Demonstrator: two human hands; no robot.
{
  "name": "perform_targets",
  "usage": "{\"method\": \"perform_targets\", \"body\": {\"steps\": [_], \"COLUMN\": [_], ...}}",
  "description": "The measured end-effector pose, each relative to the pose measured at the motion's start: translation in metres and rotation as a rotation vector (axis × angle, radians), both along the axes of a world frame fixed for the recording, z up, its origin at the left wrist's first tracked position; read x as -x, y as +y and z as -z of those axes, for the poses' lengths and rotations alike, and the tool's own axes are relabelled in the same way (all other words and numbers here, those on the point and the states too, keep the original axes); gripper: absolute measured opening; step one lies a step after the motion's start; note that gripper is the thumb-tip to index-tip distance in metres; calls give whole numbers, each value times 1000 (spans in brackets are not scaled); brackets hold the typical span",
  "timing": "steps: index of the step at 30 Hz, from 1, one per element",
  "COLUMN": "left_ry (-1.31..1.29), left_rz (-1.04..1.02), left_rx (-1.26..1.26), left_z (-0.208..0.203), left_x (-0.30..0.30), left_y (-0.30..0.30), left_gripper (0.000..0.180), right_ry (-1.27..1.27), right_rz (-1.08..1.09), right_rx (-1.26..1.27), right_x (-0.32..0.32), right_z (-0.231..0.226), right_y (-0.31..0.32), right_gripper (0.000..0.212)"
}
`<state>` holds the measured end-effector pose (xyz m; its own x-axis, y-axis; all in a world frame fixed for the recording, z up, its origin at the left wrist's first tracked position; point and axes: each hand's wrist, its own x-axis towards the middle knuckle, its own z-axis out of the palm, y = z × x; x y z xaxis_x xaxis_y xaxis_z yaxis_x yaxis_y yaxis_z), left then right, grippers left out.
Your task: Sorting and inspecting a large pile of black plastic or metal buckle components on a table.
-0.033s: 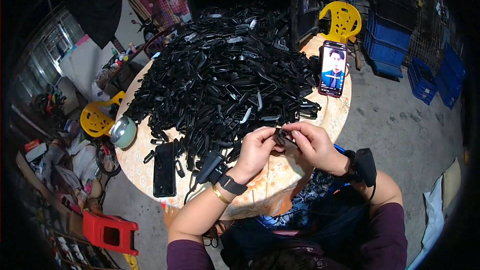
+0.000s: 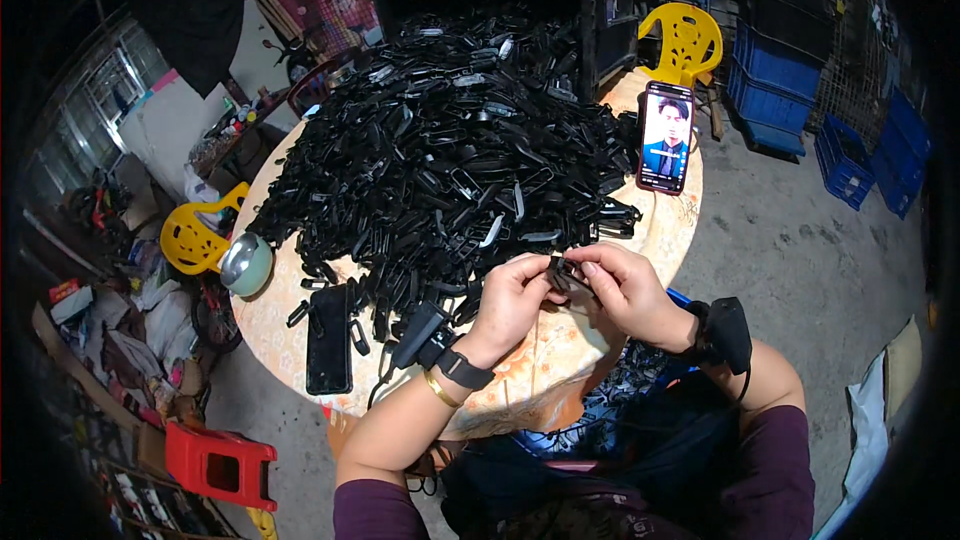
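Observation:
My left hand (image 2: 517, 302) and my right hand (image 2: 632, 290) meet above the near side of the table. Between their pinched fingertips is a small black plastic piece (image 2: 562, 275), partly covered by the fingers. Just beyond them rises a large heap of black plastic pieces (image 2: 440, 160), many of them long narrow loops, some with shiny faces. Several strays from it lie near my left hand. A dark phone (image 2: 329, 340) rests flat at the table's left front, with small black loops on and beside it.
The round table (image 2: 285, 360) has a pale patterned cloth. A lit phone (image 2: 666, 138) stands upright at its right edge; a rounded, shiny pale-green object (image 2: 246, 265) is at the left edge. Yellow chairs (image 2: 195, 240), a red stool (image 2: 220, 465) and blue crates (image 2: 775, 80) surround it.

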<state>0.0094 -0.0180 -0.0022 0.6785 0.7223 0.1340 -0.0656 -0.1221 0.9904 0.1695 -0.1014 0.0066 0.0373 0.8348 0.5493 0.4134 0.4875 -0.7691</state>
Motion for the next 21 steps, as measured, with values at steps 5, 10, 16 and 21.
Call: {"method": "perform_targets", "body": {"steps": [5, 10, 16, 21], "left_ry": [56, -195, -146, -94], "left_rz": [-33, 33, 26, 61], "left_rx": [-105, 149, 240, -58], "left_z": [0, 1, -6, -15], "left_x": [0, -3, 3, 6], "left_y": [-4, -13, -5, -4], "left_gripper": [23, 33, 33, 25], "right_ry": [-82, -316, -113, -41], "right_rz": [85, 215, 144, 8], "right_rx": [-8, -197, 28, 198], "right_x": [3, 5, 7, 0], "right_z": [-1, 6, 1, 10], "right_y": [-1, 0, -2, 4], "right_gripper": [19, 18, 37, 35]}}
